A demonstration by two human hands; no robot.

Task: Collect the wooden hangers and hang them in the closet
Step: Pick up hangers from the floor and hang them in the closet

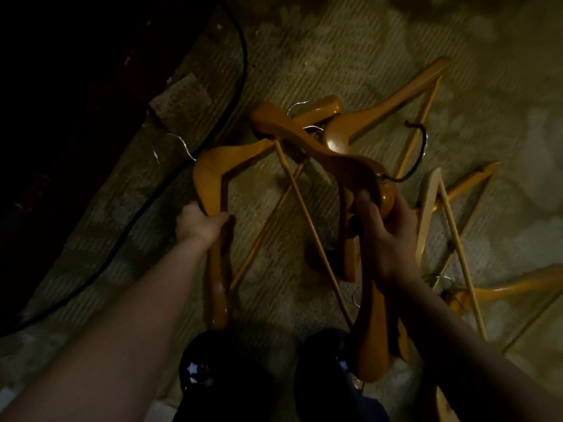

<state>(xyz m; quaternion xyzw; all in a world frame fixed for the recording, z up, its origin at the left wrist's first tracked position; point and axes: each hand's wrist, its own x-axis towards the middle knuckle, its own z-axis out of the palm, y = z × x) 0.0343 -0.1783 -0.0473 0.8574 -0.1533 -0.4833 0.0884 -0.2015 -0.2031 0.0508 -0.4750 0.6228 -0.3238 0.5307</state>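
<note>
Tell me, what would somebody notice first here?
Probably the orange wooden hangers: the right hand holds a bunch in the middle, and the left hand grabs another hanger beside it. More hangers lie scattered on the carpet to the right.

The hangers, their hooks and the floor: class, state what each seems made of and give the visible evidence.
The hanger bodies look like wood under a glossy amber varnish: bright highlights on smooth curved shoulders. One pale hanger seems unvarnished or lighter. The hooks look like thin bent metal wire, glinting silver. The floor appears to be ribbed, woven carpet or matting; dim light leaves that open.
</note>
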